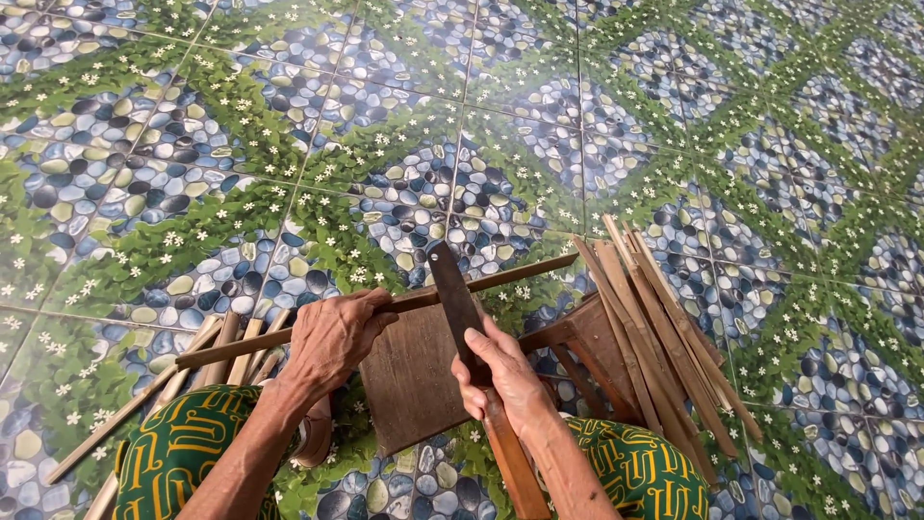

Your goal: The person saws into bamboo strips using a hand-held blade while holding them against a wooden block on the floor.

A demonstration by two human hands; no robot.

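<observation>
While the left hand (332, 339) clenches one bamboo strip (385, 306), the right hand (505, 374) grips one knife (457, 306); a bundle of strips (654, 337) lies right.

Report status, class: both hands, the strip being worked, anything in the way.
Left hand grips bamboo strip across wooden block. Right hand grips knife, blade on strip. Cut strips stacked right, clear of the blade.

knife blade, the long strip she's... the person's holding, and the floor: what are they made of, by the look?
Knife blade: dark, dull metal, probably steel, flat and unpolished; its handle looks like reddish wood.
Long strip under the left hand: split bamboo or wood, brown, matte, straight-grained, like the strips leaning at right.
Floor: glazed ceramic tile, going by grout lines, sheen and printed pebble-and-leaf pattern.
</observation>
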